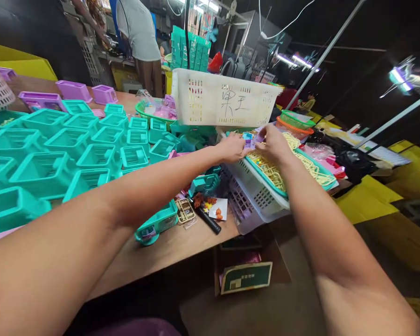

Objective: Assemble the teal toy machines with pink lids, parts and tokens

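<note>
Both my arms reach forward to a teal tray of thin pale-yellow plastic parts. My left hand is closed on the near side of a small purple plastic piece, with some light blue showing at its top. On its other side, my right hand has its fingers bent around a light purple part. Whether the two purple parts are joined, I cannot tell. Beneath the tray stands a white perforated basket.
Rows of teal plastic bins cover the table's left side, with purple bins behind. A large white crate rises beyond my hands. A black cylindrical handle lies near the table's edge. An opened carton sits below. People stand behind.
</note>
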Demonstrator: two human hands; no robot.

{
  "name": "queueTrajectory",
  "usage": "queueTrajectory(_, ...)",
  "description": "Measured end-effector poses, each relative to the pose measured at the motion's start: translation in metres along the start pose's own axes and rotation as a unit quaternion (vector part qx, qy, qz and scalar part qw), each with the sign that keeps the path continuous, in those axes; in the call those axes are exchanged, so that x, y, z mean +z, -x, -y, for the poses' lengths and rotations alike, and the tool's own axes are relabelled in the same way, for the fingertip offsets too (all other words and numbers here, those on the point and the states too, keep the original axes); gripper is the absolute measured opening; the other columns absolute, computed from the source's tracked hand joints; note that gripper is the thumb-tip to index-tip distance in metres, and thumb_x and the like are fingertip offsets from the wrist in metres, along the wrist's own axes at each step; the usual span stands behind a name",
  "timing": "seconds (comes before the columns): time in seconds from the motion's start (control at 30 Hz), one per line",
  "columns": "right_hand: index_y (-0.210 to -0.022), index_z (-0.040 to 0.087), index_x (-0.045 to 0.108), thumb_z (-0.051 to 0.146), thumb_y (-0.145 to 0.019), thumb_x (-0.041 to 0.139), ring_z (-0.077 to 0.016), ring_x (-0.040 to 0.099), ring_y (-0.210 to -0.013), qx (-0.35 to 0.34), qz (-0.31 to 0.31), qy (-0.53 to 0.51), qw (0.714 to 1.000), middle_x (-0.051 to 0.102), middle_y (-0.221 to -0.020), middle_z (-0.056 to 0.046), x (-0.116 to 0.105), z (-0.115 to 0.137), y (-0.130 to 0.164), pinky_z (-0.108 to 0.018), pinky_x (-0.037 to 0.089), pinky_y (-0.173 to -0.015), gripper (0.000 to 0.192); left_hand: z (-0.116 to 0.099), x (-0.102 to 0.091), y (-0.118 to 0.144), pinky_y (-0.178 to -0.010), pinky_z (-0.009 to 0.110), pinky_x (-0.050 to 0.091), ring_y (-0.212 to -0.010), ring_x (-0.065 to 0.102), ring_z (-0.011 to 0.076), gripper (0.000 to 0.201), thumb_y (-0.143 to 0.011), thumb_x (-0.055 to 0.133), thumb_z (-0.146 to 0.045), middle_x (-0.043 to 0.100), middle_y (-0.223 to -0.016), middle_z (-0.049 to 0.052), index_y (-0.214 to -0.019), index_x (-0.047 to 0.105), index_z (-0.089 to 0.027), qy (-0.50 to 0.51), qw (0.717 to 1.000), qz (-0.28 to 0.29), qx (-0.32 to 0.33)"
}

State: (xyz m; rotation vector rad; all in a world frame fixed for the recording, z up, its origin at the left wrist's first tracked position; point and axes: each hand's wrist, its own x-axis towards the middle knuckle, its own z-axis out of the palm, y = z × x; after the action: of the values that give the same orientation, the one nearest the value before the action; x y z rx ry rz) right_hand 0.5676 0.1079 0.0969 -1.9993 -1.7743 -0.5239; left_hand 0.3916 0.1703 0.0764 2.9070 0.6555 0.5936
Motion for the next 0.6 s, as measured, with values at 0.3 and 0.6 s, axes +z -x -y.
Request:
queueTrajectory(0.3,-0.11,0.014,0.055,0.036,-0.088,0.052,-0.0249,0.058,-0.094,-0.08,-0.188,0.012,0.979,0.058,-0.102,-0.013,-0.05,0.047,0.013,-0.041,0.048,-0.083,0.031,0.032,-0.027,0.115,-0.055,0.026,0.033,-0.056,0.048,0.0129,0.016,-0.084,0.055,-0.023,0.067,-0.072,0.003,-0.079,0.069,-0.017,-0.034,0.955,0.27,0.12)
queueTrajectory(0.6,-0.123,0.026,0.058,0.036,-0.092,0.046,-0.0182,0.067,-0.074,-0.067,0.251,-0.06,0.964,0.072,-0.083,-0.003,-0.003,0.192,0.166,-0.025,0.041,-0.063,0.034,0.053,0.015,0.155,-0.063,0.027,0.042,-0.061,0.059,0.0196,0.012,-0.062,0.065,-0.008,0.07,-0.063,0.008,-0.064,0.072,-0.018,-0.053,0.95,0.305,0.044)
